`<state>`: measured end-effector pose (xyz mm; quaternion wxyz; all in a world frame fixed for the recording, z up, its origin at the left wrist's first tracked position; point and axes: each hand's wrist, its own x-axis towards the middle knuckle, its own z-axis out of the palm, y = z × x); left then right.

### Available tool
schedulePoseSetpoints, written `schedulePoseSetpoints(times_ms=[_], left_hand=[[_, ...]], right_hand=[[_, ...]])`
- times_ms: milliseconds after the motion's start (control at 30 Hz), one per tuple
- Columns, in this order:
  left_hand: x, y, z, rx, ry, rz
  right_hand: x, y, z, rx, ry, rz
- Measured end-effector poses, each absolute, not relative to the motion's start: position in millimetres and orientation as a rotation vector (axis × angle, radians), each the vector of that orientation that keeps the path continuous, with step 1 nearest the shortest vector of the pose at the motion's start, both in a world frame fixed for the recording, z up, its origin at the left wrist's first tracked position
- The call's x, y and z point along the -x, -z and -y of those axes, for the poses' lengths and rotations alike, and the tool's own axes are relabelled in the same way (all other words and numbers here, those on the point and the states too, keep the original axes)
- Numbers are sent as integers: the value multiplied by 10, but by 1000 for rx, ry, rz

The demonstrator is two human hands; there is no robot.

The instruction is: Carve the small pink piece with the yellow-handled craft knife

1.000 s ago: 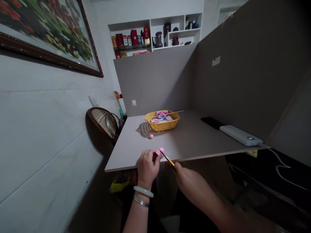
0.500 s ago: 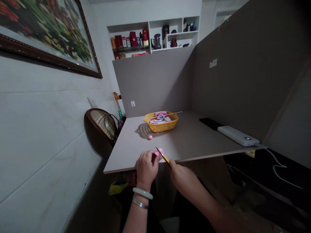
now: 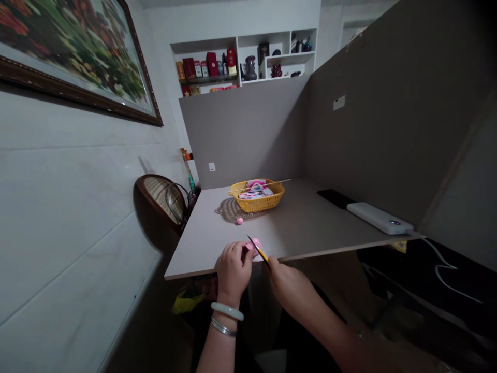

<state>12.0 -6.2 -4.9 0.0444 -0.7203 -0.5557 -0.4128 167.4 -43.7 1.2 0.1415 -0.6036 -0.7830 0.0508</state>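
Near the front edge of the table, my left hand (image 3: 234,267) is closed on a pink, clay-like lump (image 3: 251,246), its fingers and thumb partly hiding it. My right hand (image 3: 288,280) grips a slim knife (image 3: 262,254) with a yellow handle and a dark pointed blade. The blade lies across the pink lump, close to my left thumb; whether it cuts in, I cannot tell. Farther back on the table rests a small pink ball (image 3: 239,220).
A yellow basket (image 3: 264,205) with colourful packets stands at the back, a thin stick (image 3: 275,182) across its rim. On the right lie a black flat object (image 3: 334,198) and a white power bank (image 3: 378,217) with a cable. Grey partitions (image 3: 248,137) enclose the table (image 3: 194,248).
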Motion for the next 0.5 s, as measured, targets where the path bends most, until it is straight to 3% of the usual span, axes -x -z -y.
schedulePoseSetpoints(times_ms=[500], left_hand=[[-128, 55, 73, 2183, 1233, 1684]], right_hand=[[-1711, 9, 521, 1730, -236, 2247]])
